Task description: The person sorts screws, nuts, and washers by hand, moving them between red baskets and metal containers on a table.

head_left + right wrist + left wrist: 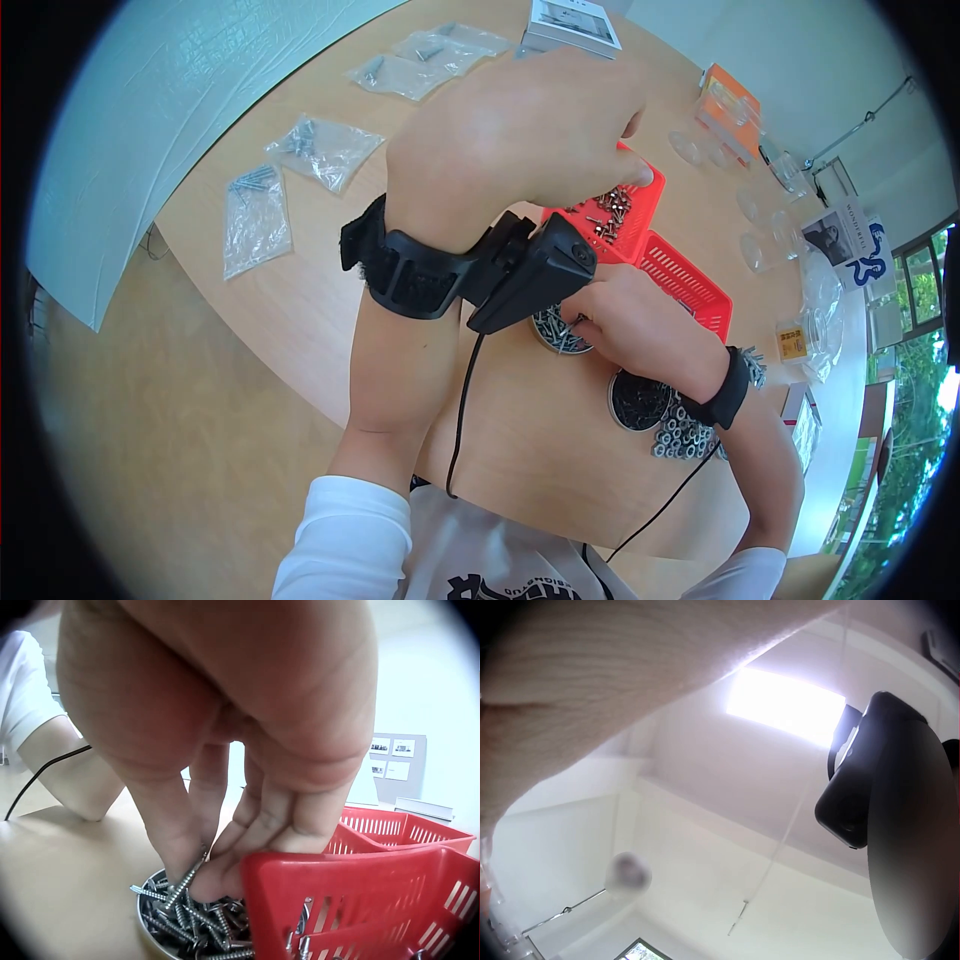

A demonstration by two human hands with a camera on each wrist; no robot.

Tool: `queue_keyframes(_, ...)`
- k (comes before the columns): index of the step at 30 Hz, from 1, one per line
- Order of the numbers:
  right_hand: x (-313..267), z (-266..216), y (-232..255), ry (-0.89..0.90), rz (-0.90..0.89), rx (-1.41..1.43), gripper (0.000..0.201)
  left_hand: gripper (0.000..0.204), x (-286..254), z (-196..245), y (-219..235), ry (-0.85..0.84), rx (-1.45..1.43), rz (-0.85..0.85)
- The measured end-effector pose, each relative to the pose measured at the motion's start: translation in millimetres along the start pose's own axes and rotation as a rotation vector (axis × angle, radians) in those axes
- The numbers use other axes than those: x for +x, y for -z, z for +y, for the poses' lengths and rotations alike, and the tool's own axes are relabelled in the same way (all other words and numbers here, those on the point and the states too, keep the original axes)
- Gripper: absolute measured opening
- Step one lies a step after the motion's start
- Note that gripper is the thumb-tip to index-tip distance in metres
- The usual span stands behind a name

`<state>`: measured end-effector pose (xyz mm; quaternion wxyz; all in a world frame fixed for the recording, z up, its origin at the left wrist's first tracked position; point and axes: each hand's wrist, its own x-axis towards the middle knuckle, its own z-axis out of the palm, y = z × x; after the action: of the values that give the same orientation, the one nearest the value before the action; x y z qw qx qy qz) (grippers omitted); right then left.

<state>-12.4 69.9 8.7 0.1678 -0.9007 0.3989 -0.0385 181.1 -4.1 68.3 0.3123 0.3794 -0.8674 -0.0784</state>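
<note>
My right hand (640, 325) reaches down into a round tin (560, 350) of silver screws. In the right wrist view, its thumb and fingertips pinch a screw (184, 882) just above the other screws (217, 922). My left hand (510, 125) is at the far red basket (645, 205), its thumb over the rim at the corner and its other fingers mostly hidden. Several copper-coloured screws (612, 212) lie in that basket. The left wrist view shows only part of the hand (592, 682) against the ceiling.
A second red basket (690, 275) adjoins the first, beside my right hand. Nearer me stand a tin of black screws (640, 402) and a group of nuts (685, 437). Bags of hardware (255, 225) lie left; clear round containers (770, 240) and a white box (572, 25) stand farther off.
</note>
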Motion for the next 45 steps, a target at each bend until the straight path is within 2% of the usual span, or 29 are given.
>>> queue_keyframes(6,-6,-5,10,0.000,0.053,-0.021,0.005,0.033,-2,1,3,-0.008,0.019,0.004)
queue_keyframes(8,-7,-5,12,-0.036,0.046,-0.045,0.013,0.032,-2,0,3,-0.006,0.023,0.002)
queue_keyframes(10,-7,-6,13,-0.007,0.077,-0.085,0.006,0.032,-1,-1,1,-0.004,0.026,0.003)
queue_keyframes(14,-3,-10,6,-0.021,0.130,-0.131,0.005,0.034,-1,0,2,0.025,0.007,-0.019)
queue_keyframes(20,7,-19,2,-0.024,0.097,-0.189,0.005,0.036,-1,0,4,0.026,-0.041,-0.051)
queue_keyframes(23,12,-11,-10,0.036,0.143,-0.165,0.006,0.036,0,1,6,0.030,-0.047,-0.071)
queue_keyframes(29,-3,-19,12,0.053,0.298,-0.164,0.010,0.034,-5,-1,5,0.025,-0.042,-0.008)
queue_keyframes(32,-28,-35,23,-0.163,0.137,-0.130,0.017,0.032,-7,-1,3,0.007,-0.038,0.033)
queue_keyframes(39,-55,-33,-25,-0.264,-0.001,-0.198,0.012,0.033,-2,1,0,0.005,-0.002,0.013)
queue_keyframes(45,-46,-27,-43,-0.273,0.003,-0.247,0.008,0.033,-2,7,9,0.070,0.023,-0.051)
